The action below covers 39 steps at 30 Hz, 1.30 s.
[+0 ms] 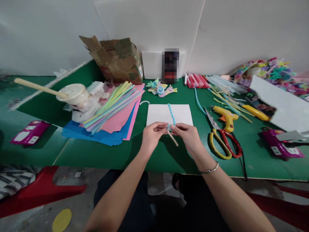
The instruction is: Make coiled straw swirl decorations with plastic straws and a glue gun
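Over the near edge of a white sheet (156, 112), my left hand (154, 133) and my right hand (188, 135) meet, thumbs and fingers pinched together. Between the fingertips is a small coiled part of a blue pipe cleaner (171, 112), whose fuzzy free end runs away from me across the sheet. A cream pipe cleaner (174, 140) sticks out below the fingers toward me. The fingers partly hide where the two pieces meet. Behind the sheet lies a small pile of twisted pastel pipe-cleaner shapes (161, 88).
Left are a bundle of pastel pipe cleaners (113, 106), blue sheets (96, 137) and a tub with a stick (73, 93). Right are scissors (220, 135), a yellow glue gun (225, 116) and red-pink markers (196, 80). A cardboard box (118, 61) stands behind.
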Tool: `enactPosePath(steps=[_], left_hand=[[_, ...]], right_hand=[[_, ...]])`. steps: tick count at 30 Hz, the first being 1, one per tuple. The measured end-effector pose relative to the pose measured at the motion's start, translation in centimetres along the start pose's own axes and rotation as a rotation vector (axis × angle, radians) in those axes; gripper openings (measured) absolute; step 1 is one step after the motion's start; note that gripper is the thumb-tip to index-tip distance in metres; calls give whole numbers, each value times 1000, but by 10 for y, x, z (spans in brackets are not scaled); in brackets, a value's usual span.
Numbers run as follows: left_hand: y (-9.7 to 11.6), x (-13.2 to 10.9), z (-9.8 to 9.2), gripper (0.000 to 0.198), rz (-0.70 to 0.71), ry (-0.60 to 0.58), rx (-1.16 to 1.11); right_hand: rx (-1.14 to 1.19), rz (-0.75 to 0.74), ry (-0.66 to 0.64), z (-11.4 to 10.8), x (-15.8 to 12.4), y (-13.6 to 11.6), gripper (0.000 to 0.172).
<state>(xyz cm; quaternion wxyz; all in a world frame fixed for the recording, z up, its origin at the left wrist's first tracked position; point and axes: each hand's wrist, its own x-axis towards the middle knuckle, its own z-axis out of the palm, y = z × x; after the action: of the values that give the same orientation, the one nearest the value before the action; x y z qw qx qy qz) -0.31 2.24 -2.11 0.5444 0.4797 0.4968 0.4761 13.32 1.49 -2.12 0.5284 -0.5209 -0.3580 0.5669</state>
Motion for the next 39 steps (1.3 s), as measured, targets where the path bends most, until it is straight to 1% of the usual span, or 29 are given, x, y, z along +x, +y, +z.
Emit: enactPosePath(steps=[3, 7, 10, 16, 20, 25, 27, 29, 32, 36, 39], left_hand=[[-2, 0, 2, 14, -32, 27, -68], [-4, -1, 7, 19, -41, 75, -127], [-4, -4, 11, 22, -41, 107, -167], [-8, -7, 19, 19, -13, 178, -224], [-9, -7, 20, 17, 24, 214, -181], [-4, -9, 15, 9, 108, 217, 64], [-2, -9, 14, 8, 138, 205, 100], [-2, -9, 14, 8, 114, 174, 60], [-4, -8, 15, 13, 29, 130, -56], [-6, -8, 18, 20, -15, 135, -153], [-6, -9, 19, 23, -33, 144, -214]], right_hand=[[-15, -19, 26, 2, 0, 2, 21], [-6, -49, 106, 5, -1, 5, 18], [52, -48, 140, 8, -3, 8, 18], [198, -14, 186, 16, -9, 14, 19], [269, 5, 204, 20, -12, 16, 19], [263, -18, 234, 21, -13, 13, 17], [259, -29, 239, 20, -13, 12, 16], [248, -39, 246, 20, -12, 12, 16], [244, -39, 259, 20, -12, 13, 17], [277, -21, 245, 22, -12, 15, 18], [291, -34, 230, 23, -13, 16, 18]])
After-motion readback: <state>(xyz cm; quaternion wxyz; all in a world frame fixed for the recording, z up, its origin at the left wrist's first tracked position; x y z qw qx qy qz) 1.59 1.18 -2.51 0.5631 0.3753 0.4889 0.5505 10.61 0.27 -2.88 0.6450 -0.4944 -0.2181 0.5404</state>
